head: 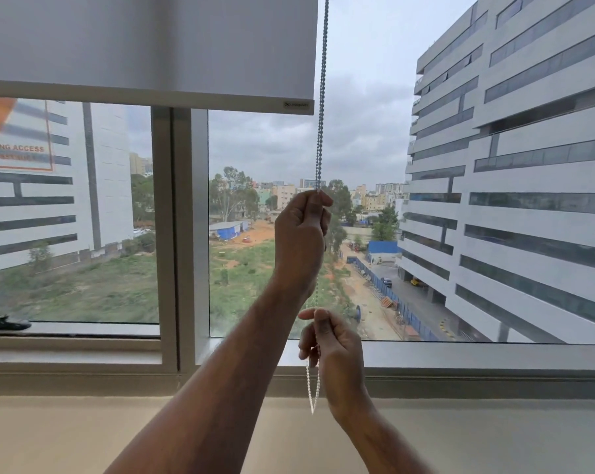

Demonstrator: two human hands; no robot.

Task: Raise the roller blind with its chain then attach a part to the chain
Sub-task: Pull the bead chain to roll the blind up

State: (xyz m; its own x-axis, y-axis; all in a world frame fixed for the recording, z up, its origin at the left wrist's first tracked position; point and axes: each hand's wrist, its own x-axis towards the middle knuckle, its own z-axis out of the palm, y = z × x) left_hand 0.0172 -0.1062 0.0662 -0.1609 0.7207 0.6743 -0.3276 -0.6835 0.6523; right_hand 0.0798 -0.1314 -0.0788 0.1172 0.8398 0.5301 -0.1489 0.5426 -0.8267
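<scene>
**Both hands on the chain, blind partly up**

The blind [145,42] covers the top of the window [173,234], its bottom bar level with the upper part of the glass. The chain [321,97] hangs just off the blind's right edge, its two strands running close together down to the hands.

The left hand [301,237] is the higher one, its arm crossing up from the lower left. It is closed in a fist around the chain, the strands entering at the top between thumb and fingers.

The right hand [333,350] sits directly below, near the sill [84,357]. Its fingers are curled and pinch the chain at the thumb and forefinger. Below that hand the loop's end dangles free in a narrow point in front of the ledge [67,436].

A sticker [15,138] with orange lettering is on the left pane, and a dark handle [3,323] lies at that pane's bottom edge.
</scene>
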